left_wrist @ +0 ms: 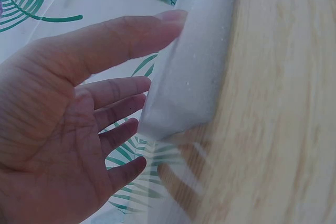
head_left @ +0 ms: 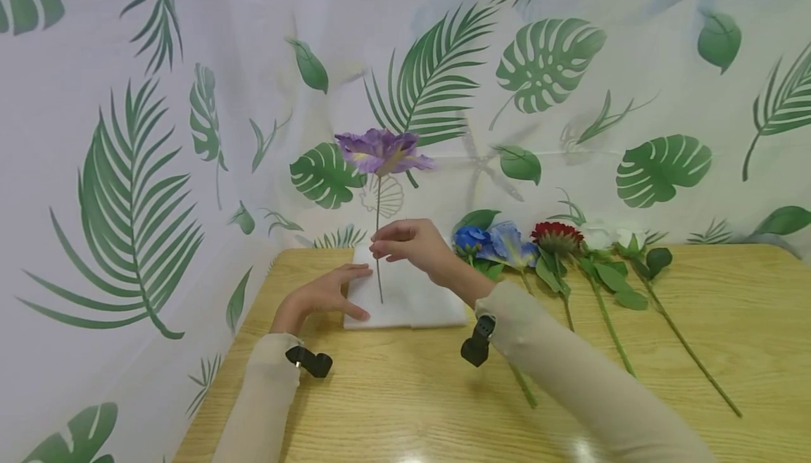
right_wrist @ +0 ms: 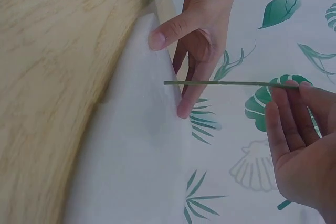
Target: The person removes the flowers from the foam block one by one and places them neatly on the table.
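Between thumb and fingertips, my right hand (head_left: 412, 245) pinches the thin stem of a purple artificial flower (head_left: 383, 152). The bloom is at the top and the stem stands nearly upright. Its lower end (right_wrist: 176, 83) is over a white, foam-like slab (head_left: 431, 305); in the right wrist view, I cannot tell whether it touches. My left hand (head_left: 326, 293) is at the slab's left side, fingers spread and mostly straight. In the left wrist view, its thumb (left_wrist: 131, 38) rests against the slab's edge.
To the right on the wooden table (head_left: 405, 392) lie several artificial flowers: a blue rose (head_left: 471, 238), a light blue bloom (head_left: 507, 245), a red flower (head_left: 557, 236) and white roses (head_left: 630, 240). A leaf-print curtain (head_left: 253, 62) hangs behind and at the left.
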Demonstrator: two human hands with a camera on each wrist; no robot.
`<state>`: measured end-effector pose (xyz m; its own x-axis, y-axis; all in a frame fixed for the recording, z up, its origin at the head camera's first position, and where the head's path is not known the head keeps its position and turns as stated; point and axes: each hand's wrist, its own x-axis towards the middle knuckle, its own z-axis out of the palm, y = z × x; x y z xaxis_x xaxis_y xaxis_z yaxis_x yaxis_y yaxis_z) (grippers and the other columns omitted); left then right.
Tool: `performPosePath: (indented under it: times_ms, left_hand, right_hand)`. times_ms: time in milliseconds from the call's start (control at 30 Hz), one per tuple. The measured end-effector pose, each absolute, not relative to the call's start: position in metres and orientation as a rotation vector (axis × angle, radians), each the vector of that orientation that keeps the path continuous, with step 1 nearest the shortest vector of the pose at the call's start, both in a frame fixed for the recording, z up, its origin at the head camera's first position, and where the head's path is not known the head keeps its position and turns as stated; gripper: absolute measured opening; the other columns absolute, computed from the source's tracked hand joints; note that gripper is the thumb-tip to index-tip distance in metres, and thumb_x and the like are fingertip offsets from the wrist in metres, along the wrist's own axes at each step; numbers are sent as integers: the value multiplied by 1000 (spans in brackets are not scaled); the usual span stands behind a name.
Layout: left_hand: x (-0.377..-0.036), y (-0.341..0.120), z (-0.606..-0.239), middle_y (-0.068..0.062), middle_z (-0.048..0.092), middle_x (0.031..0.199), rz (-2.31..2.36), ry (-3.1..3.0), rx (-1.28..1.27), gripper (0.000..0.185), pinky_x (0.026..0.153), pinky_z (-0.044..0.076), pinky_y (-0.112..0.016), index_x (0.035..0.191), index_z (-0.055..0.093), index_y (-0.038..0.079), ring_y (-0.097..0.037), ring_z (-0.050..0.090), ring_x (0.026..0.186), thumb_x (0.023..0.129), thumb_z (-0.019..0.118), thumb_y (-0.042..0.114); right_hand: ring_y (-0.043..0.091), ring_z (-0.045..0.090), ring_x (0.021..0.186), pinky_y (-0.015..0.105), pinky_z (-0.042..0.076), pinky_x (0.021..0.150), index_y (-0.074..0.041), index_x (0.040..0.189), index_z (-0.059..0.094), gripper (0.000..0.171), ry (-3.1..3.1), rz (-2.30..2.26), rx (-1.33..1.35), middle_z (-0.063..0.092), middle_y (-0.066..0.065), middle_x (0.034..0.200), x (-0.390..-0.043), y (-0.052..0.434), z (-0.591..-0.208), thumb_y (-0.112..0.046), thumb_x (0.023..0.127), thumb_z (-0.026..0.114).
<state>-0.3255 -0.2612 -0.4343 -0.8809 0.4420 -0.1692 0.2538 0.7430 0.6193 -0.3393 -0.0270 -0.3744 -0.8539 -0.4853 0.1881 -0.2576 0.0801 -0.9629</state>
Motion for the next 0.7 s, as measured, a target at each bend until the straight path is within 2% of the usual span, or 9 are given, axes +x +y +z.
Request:
performPosePath:
  times_ms: [200, 400, 700]
  left_hand:
    - [-325, -261, -434, -11, 23, 170, 885, 2630, 537, 94, 127, 17, -59, 159, 37, 15, -35, 14, 159, 81, 86, 32]
    - [-323, -261, -436, -10, 25, 169, 892, 2632, 533, 94, 127, 17, -58, 158, 38, 14, -36, 15, 158, 80, 86, 33]
    - [-325, -260, -436, -12, 23, 170, 918, 2630, 534, 95, 127, 17, -58, 158, 38, 13, -37, 14, 158, 79, 87, 30]
  right_hand:
    - [22, 76, 94, 42, 62, 89, 4, 113, 73, 22, 2186, -1731, -840, 77, 17, 107, -338, -10, -369, -10, 96, 70]
    - [20, 76, 92, 44, 62, 88, -1, 110, 76, 19, 2216, -1607, -831, 78, 13, 101, -338, 12, -362, -13, 96, 72]
    - [24, 76, 91, 41, 63, 84, 2, 107, 76, 19, 2266, -1527, -839, 77, 22, 103, -341, 49, -352, -11, 95, 72]
